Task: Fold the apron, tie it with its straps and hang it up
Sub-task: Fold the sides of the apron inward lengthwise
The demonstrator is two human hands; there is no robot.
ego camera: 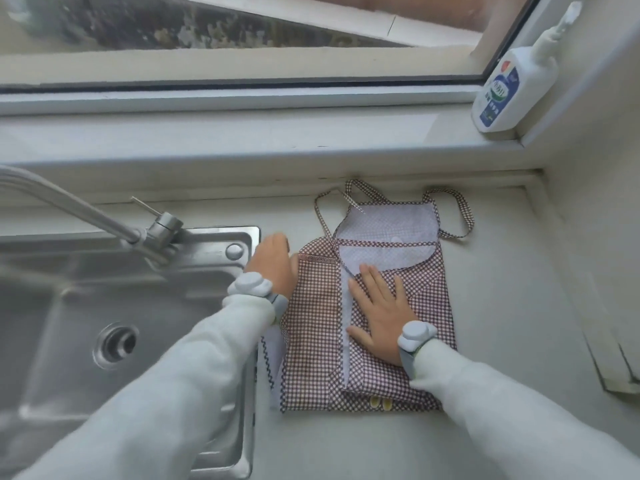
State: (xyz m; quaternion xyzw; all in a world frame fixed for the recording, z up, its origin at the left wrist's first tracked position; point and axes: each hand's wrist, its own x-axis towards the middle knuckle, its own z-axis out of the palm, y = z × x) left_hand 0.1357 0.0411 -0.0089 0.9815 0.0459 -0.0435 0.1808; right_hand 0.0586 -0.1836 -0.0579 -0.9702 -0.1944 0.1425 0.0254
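The thin, limp apron lay under the flat, open right hand; the left hand, grip unclear, reached its left fold edge, the best hold.

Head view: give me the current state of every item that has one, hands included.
apron: partly folded, flat on the counter, not tied
straps: loose, lying at the far end
left hand: at the apron's left edge by the sink; grip unclear
right hand: open, palm flat, pressing the fold
faucet: no water seen running
sink: no dishes visible
bottle: upright on the window ledge
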